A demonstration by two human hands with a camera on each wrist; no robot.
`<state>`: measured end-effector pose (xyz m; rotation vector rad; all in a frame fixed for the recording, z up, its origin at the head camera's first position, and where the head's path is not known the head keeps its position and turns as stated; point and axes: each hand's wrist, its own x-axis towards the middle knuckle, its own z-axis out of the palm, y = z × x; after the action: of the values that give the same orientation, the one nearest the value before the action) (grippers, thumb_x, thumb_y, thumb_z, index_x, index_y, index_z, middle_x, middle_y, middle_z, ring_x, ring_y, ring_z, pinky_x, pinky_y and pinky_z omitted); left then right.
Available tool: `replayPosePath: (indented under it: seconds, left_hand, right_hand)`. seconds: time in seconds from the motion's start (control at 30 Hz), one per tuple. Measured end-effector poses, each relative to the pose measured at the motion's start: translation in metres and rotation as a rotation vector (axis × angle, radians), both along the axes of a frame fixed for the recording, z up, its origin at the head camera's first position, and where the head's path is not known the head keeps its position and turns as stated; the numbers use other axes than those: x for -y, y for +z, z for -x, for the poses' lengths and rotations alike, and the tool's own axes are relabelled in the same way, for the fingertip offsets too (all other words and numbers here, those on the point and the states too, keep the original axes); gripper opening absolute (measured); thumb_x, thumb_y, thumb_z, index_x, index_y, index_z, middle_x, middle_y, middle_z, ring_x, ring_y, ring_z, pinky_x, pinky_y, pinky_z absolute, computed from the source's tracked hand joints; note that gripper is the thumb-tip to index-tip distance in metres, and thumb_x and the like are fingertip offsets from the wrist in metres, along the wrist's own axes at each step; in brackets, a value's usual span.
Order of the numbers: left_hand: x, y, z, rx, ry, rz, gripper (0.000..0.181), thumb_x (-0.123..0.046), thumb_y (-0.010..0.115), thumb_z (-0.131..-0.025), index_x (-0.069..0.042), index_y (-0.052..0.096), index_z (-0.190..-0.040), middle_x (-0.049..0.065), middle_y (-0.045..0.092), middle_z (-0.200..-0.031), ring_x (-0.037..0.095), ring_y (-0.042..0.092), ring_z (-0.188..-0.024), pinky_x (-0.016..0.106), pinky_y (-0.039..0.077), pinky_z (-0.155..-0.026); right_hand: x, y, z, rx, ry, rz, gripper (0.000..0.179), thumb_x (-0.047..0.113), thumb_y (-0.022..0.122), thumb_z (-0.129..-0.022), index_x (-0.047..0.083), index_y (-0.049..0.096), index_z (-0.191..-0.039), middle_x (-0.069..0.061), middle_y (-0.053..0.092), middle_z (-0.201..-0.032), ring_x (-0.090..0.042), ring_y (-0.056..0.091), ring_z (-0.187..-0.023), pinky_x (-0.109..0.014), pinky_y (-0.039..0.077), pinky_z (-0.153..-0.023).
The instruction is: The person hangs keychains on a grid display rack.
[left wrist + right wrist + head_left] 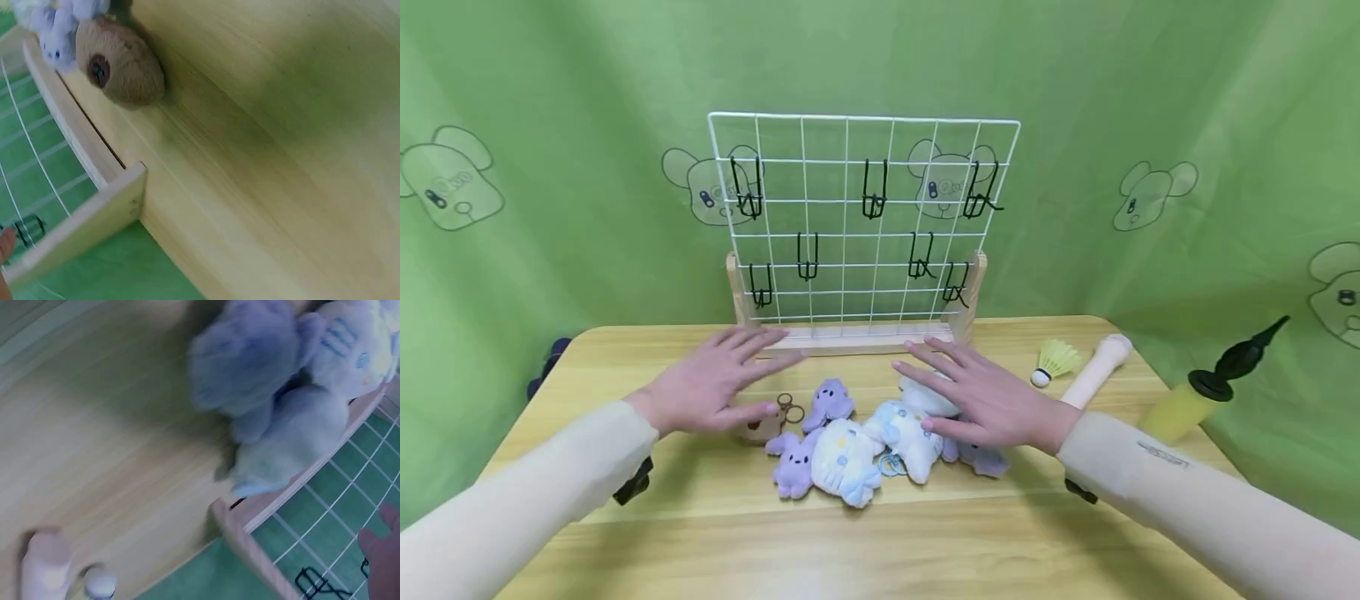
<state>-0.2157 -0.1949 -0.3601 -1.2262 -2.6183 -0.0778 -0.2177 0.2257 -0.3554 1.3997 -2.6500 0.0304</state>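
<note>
My left hand hovers with spread fingers over the left end of a cluster of plush toys, partly covering a brown plush. Fingers of my right hand are also spread, above the cluster's right end, holding nothing. Between the hands lie a lilac bunny plush, a white cat-like plush, another lilac plush and a white plush with pale blue parts. Partly hidden under the right hand are a white plush and a lilac plush. Key rings show by the brown plush.
Behind the toys stands a white wire grid in a wooden base, with several black hooks on it. A yellow shuttlecock, a pale pink stick-like object and a yellow pump lie to the right.
</note>
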Motion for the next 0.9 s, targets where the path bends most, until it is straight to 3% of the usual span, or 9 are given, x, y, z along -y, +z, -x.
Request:
replayPosePath:
  seconds: [0.1, 0.23, 0.37, 0.43, 0.6, 0.77, 0.9]
  left_hand:
    - [0.005, 0.002, 0.004, 0.107, 0.145, -0.096, 0.067, -0.054, 0.053, -0.104, -0.024, 0.038, -0.163, 0.02, 0.043, -0.164, 0.046, 0.046, -0.147, 0.068, 0.036, -0.12]
    - [0.014, 0.0, 0.011, 0.216, 0.348, -0.229, 0.059, -0.05, 0.049, -0.108, -0.01, 0.051, -0.152, 0.024, 0.054, -0.152, 0.048, 0.056, -0.135, 0.067, 0.048, -0.11]
    - [0.022, -0.003, 0.022, 0.303, 0.487, -0.382, 0.055, -0.047, 0.045, -0.11, -0.001, 0.058, -0.139, 0.026, 0.06, -0.142, 0.047, 0.061, -0.126, 0.065, 0.053, -0.103]
    - [0.025, -0.006, 0.028, 0.349, 0.525, -0.467, 0.056, -0.045, 0.046, -0.11, 0.003, 0.057, -0.138, 0.028, 0.061, -0.138, 0.048, 0.062, -0.124, 0.064, 0.053, -0.103]
    - [0.025, -0.011, 0.043, 0.488, 0.564, -0.62, 0.07, -0.043, 0.051, -0.108, 0.01, 0.038, -0.151, 0.038, 0.056, -0.142, 0.052, 0.057, -0.13, 0.063, 0.051, -0.108]
    - [0.016, -0.018, 0.052, 0.657, 0.583, -0.76, 0.081, -0.038, 0.056, -0.107, 0.007, 0.017, -0.163, 0.037, 0.047, -0.152, 0.051, 0.051, -0.139, 0.059, 0.049, -0.113]
    - [0.007, -0.026, 0.056, 0.757, 0.592, -0.871, 0.083, -0.034, 0.057, -0.107, 0.004, 0.01, -0.165, 0.037, 0.044, -0.154, 0.051, 0.052, -0.137, 0.054, 0.055, -0.108]
  right_hand:
    - [0.014, 0.001, 0.003, 0.13, -0.044, 0.061, 0.073, 0.052, 0.053, -0.106, 0.028, 0.023, -0.168, -0.006, 0.028, -0.174, -0.034, 0.03, -0.159, -0.059, 0.033, -0.127]
    - [0.041, 0.003, 0.01, 0.315, -0.112, 0.123, 0.068, 0.052, 0.053, -0.106, 0.022, 0.034, -0.165, -0.004, 0.038, -0.169, -0.03, 0.037, -0.156, -0.056, 0.035, -0.126]
    - [0.075, 0.004, 0.023, 0.431, -0.132, 0.134, 0.063, 0.047, 0.057, -0.106, 0.013, 0.045, -0.158, -0.008, 0.05, -0.161, -0.03, 0.046, -0.151, -0.052, 0.038, -0.126]
    - [0.093, 0.004, 0.03, 0.462, -0.129, 0.125, 0.059, 0.044, 0.059, -0.105, 0.01, 0.051, -0.153, -0.009, 0.056, -0.156, -0.03, 0.051, -0.146, -0.049, 0.04, -0.124]
    - [0.135, 0.002, 0.046, 0.506, -0.093, 0.093, 0.044, 0.034, 0.066, -0.103, 0.005, 0.064, -0.135, -0.012, 0.069, -0.135, -0.029, 0.061, -0.129, -0.044, 0.05, -0.114]
    - [0.168, -0.005, 0.054, 0.519, -0.097, -0.01, 0.036, 0.035, 0.071, -0.1, 0.005, 0.069, -0.12, -0.007, 0.072, -0.112, -0.018, 0.062, -0.103, -0.032, 0.054, -0.098]
    - [0.189, -0.008, 0.055, 0.524, -0.146, -0.131, 0.031, 0.04, 0.073, -0.097, 0.011, 0.069, -0.108, 0.001, 0.068, -0.096, -0.012, 0.058, -0.086, -0.027, 0.051, -0.082]
